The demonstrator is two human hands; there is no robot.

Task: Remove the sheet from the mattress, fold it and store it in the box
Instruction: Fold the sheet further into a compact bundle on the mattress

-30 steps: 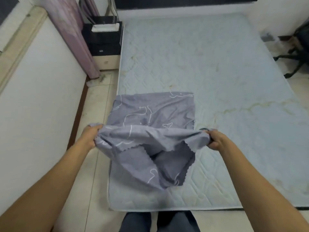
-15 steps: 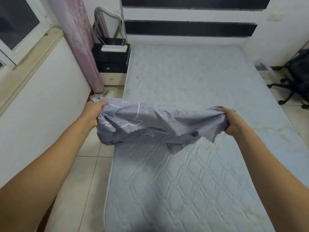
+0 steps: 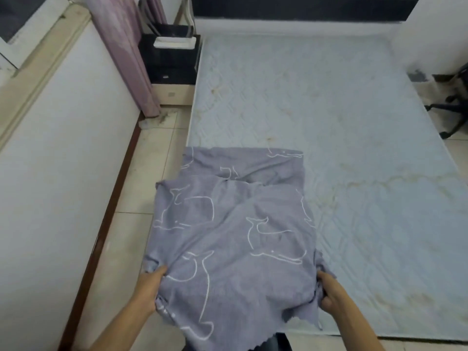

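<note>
Here we are at the foot of the mattress [image 3: 342, 117], bare and quilted right across, so the stripping part looks done; the grey sheet [image 3: 233, 224] with its white outline animals sits at the seven o'clock corner of the bed, already doubled into a smaller panel; its far layer lies flat toward twelve o'clock, the upper layer rumpled over it, the near scalloped hem hanging off the bed's end at six. Left hand [image 3: 149, 287], down at seven o'clock, has its fingers curled into the sheet's left edge, which overhangs the tiled floor [image 3: 141, 178]; right hand [image 3: 331, 292], at five o'clock, clenches a bunch of cloth on the right edge, over the mattress; both grasping, neither free. I'd call this mid-fold: the layers are not squared and the creases are loose, so at least another fold and a smoothing seem due. The box? Nowhere in view; storage is all to come. Off at eleven o'clock stand a dark nightstand [image 3: 172, 62] and a pink curtain [image 3: 129, 51]; a chair base [image 3: 453, 110] at two.
</note>
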